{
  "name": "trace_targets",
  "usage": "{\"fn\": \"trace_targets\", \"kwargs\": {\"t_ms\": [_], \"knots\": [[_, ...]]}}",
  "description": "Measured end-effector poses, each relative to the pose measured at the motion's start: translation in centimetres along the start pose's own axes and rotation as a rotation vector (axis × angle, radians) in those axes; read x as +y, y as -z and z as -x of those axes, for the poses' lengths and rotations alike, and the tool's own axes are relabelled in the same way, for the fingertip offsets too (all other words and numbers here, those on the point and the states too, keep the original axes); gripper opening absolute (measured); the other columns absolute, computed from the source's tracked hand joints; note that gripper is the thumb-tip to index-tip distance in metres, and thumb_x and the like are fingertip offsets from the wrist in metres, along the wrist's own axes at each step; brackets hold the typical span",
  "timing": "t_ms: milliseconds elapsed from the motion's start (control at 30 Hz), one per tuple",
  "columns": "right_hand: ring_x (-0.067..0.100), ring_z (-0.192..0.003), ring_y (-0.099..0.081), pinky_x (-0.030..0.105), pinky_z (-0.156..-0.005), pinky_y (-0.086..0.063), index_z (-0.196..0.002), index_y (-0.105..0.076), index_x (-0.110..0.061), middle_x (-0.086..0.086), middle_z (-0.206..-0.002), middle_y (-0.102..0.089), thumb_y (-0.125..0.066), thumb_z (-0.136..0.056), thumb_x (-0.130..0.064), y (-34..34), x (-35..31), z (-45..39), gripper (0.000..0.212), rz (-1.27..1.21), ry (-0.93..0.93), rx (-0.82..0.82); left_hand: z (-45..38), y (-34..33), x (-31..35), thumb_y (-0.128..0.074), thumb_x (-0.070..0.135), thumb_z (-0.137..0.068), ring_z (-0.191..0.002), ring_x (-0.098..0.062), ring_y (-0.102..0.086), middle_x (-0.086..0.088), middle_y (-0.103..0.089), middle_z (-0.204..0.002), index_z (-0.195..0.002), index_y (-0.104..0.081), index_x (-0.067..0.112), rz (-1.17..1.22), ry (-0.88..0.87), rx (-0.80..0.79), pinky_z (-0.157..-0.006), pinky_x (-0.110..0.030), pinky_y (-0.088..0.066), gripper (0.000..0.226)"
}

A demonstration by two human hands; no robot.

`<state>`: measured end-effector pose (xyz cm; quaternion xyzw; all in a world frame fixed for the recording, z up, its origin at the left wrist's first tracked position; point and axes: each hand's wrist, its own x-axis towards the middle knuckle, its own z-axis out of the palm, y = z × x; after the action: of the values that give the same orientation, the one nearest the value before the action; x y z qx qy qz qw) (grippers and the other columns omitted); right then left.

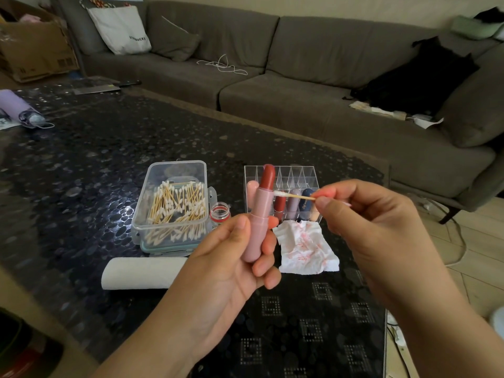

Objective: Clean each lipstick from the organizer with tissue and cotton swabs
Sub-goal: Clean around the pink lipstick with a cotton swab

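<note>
Lipstick (260, 214), a pink tube with its dark red bullet wound up, stands nearly upright in my left hand (231, 266), raised above the counter (81, 165) in front of the organizer (281, 192). My left fingers (263, 266) curl round the lower half of the tube from behind and my thumb lies along its near side, so the grip is closed on it. My right hand (362, 230) pinches the wooden stick of a cotton swab (293, 195) between thumb and forefinger, the other fingers loosely curled beneath; the swab lies almost level, and its white tip touches the tube's collar just below the red bullet. The organizer is clear plastic with a grid of compartments; several capped lipsticks stand in its front row, a pale pink one at the left end and a dark blue one (306, 204) toward the right, while the back compartments look bare. Just in front of it a crumpled tissue (305, 249) lies on the counter, streaked with red marks. To the left sits an open clear box (174, 205) full of cotton swabs, with a small red-rimmed jar (219, 211) just beside it, and a roll of white paper (141, 272) lies on its side near the box's front edge. A grey sofa (272, 77) runs behind the counter.
</note>
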<state>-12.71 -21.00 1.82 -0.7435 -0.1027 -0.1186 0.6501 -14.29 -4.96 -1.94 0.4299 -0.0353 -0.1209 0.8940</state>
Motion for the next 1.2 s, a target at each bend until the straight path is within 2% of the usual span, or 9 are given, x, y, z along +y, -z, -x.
{"fn": "trace_targets", "kwargs": {"t_ms": [100, 200, 367, 500, 767, 933, 1200], "knots": [[0.000, -0.049, -0.047, 0.010, -0.051, -0.038, -0.072, -0.073, -0.025, -0.010, -0.053, -0.059, -0.065, -0.082, -0.010, 0.02, -0.01, -0.03, 0.020, 0.002, -0.001, 0.002, -0.07, 0.24, 0.00, -0.053, 0.032, -0.081, -0.052, -0.012, -0.040, -0.004, -0.048, -0.067, -0.096, -0.066, 0.005, 0.036, 0.025, -0.024, -0.049, -0.024, -0.043, 0.033], [0.000, -0.049, -0.047, 0.011, -0.051, -0.039, -0.072, -0.073, -0.025, -0.011, -0.054, -0.060, -0.065, -0.083, -0.009, 0.02, 0.03, -0.02, 0.020, 0.003, -0.002, -0.007, -0.01, 0.28, 0.01, -0.055, 0.030, -0.079, -0.052, -0.012, -0.038, -0.004, -0.047, -0.067, -0.095, -0.057, 0.007, 0.027, 0.035, -0.034, -0.049, -0.024, -0.042, 0.028], [0.001, -0.049, -0.047, 0.012, -0.051, -0.038, -0.072, -0.073, -0.027, -0.011, -0.054, -0.060, -0.065, -0.083, -0.010, 0.03, 0.14, 0.00, 0.022, 0.015, 0.002, -0.004, -0.11, 0.24, -0.05, -0.059, 0.023, -0.076, -0.050, -0.012, -0.037, -0.005, -0.043, -0.065, -0.076, -0.059, 0.013, 0.018, 0.025, -0.026, -0.047, -0.024, -0.040, 0.010], [0.000, -0.049, -0.047, 0.011, -0.050, -0.038, -0.072, -0.073, -0.026, -0.010, -0.054, -0.060, -0.065, -0.083, -0.008, 0.05, 0.01, 0.01, 0.022, 0.007, 0.004, -0.006, -0.22, 0.24, -0.12, -0.059, 0.021, -0.076, -0.049, -0.011, -0.037, -0.005, -0.044, -0.064, -0.066, -0.063, 0.017, 0.008, 0.020, -0.035, -0.046, -0.023, -0.040, 0.012], [-0.001, -0.047, -0.048, 0.009, -0.050, -0.038, -0.067, -0.071, -0.018, -0.011, -0.052, -0.059, -0.064, -0.083, -0.006, 0.01, -0.15, 0.00, 0.021, 0.003, -0.002, -0.003, -0.10, 0.26, 0.00, -0.059, 0.021, -0.077, -0.049, -0.011, -0.036, -0.004, -0.046, -0.063, -0.070, -0.059, 0.015, -0.015, 0.018, -0.047, -0.046, -0.022, -0.038, 0.009], [-0.001, -0.047, -0.047, 0.009, -0.050, -0.038, -0.067, -0.072, -0.019, -0.011, -0.052, -0.059, -0.064, -0.083, -0.007, 0.13, -0.03, -0.03, 0.021, 0.008, -0.009, -0.001, 0.05, 0.26, 0.15, -0.060, 0.021, -0.077, -0.049, -0.011, -0.036, -0.004, -0.046, -0.063, -0.069, -0.060, 0.015, -0.017, 0.020, -0.048, -0.046, -0.022, -0.037, 0.010], [0.001, -0.050, -0.044, 0.012, -0.050, -0.037, -0.072, -0.074, -0.026, -0.009, -0.052, -0.057, -0.065, -0.082, -0.011, 0.17, 0.23, -0.11, 0.021, 0.010, -0.017, 0.011, 0.08, 0.33, 0.24, -0.061, 0.021, -0.075, -0.049, -0.011, -0.037, -0.005, -0.048, -0.064, -0.080, -0.056, 0.010, -0.016, 0.022, -0.060, -0.046, -0.022, -0.036, 0.014]]}}
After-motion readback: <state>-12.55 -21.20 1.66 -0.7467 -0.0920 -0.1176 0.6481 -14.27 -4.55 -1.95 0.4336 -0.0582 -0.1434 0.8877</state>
